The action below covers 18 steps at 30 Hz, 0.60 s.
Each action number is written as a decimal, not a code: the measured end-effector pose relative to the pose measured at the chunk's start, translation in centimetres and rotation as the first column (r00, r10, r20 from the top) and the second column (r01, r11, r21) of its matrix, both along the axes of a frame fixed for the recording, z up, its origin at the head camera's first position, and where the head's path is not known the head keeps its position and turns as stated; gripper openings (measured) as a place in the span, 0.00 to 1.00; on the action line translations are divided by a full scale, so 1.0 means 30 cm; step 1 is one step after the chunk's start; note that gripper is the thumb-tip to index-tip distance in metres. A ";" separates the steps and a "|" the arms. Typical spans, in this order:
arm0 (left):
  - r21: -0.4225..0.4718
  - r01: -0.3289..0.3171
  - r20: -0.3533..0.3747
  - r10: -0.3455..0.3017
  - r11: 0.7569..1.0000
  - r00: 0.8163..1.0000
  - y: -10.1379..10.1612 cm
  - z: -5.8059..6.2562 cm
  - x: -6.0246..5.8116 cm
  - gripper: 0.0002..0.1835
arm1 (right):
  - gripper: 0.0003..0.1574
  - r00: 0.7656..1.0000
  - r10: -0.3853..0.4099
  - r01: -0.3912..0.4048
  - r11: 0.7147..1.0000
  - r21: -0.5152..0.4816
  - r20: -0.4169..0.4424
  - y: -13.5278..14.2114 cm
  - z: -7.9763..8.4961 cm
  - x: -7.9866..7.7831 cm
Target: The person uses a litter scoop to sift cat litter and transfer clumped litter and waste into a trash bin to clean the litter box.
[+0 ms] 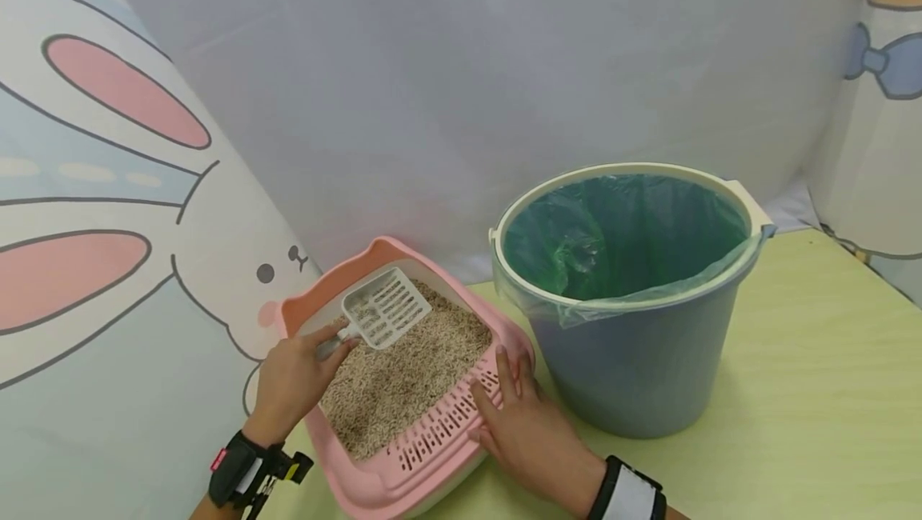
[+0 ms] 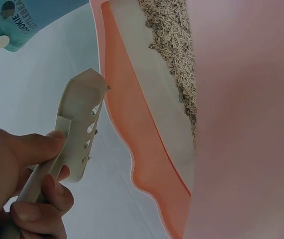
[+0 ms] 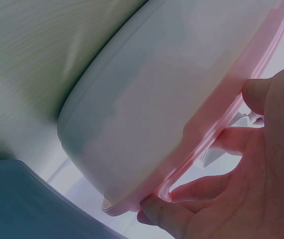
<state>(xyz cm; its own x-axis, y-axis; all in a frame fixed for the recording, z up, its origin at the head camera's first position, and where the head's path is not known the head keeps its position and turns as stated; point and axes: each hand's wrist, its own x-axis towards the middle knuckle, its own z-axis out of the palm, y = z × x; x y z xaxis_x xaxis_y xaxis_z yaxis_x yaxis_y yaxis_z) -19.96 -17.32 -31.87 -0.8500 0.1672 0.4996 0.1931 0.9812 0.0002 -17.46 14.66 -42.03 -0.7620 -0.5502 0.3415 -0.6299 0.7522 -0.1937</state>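
Observation:
A pale slotted litter scoop point(image 1: 385, 308) is held by its handle in my left hand point(image 1: 295, 376), above the litter. In the left wrist view the scoop point(image 2: 82, 119) shows side-on, with small bits of litter at its slots and edge. Below it stands a pink litter box point(image 1: 334, 468) with a whitish base, filled with tan pellet litter point(image 1: 410, 384). My right hand point(image 1: 533, 432) rests on the box's perforated front-right rim, its fingers spread. In the right wrist view fingertips point(image 3: 156, 206) touch the pink rim, and the thumb presses its outer side.
A grey-blue bucket point(image 1: 641, 368) with a cream rim and a green bag liner point(image 1: 627, 232) stands right of the box. A blue-green bag with a white cap point(image 2: 37, 20) appears in the left wrist view. Rabbit-print cloth point(image 1: 216, 264) hangs at the left. The table point(image 1: 814, 392) is pale yellow-green.

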 end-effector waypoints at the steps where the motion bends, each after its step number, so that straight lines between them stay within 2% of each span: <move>1: -0.012 -0.001 -0.010 0.001 1.000 1.000 0.000 0.000 -0.001 0.20 | 0.36 1.000 -0.001 0.001 1.000 -0.002 0.001 0.000 0.001 0.000; 3: -0.015 0.000 -0.014 0.000 1.000 1.000 -0.002 0.000 -0.003 0.20 | 0.36 1.000 -0.003 0.003 1.000 -0.001 -0.004 -0.001 0.000 0.000; 6: 0.027 0.005 0.012 -0.005 1.000 1.000 -0.006 0.005 -0.004 0.21 | 0.36 1.000 -0.006 0.006 1.000 0.006 -0.020 -0.003 -0.001 0.001; 11: 0.191 0.016 0.137 -0.043 0.982 0.990 -0.004 0.032 -0.005 0.21 | 0.36 1.000 -0.008 0.008 1.000 0.010 -0.024 -0.004 -0.004 0.000; 14: 0.320 -0.010 0.252 -0.075 0.947 0.965 0.003 0.059 -0.003 0.22 | 0.36 1.000 -0.007 0.007 1.000 0.012 -0.022 -0.004 -0.006 -0.003; 18: 0.462 -0.077 0.384 -0.121 0.883 0.915 0.013 0.094 -0.002 0.23 | 0.36 1.000 -0.006 0.007 1.000 0.014 -0.028 -0.001 -0.004 0.000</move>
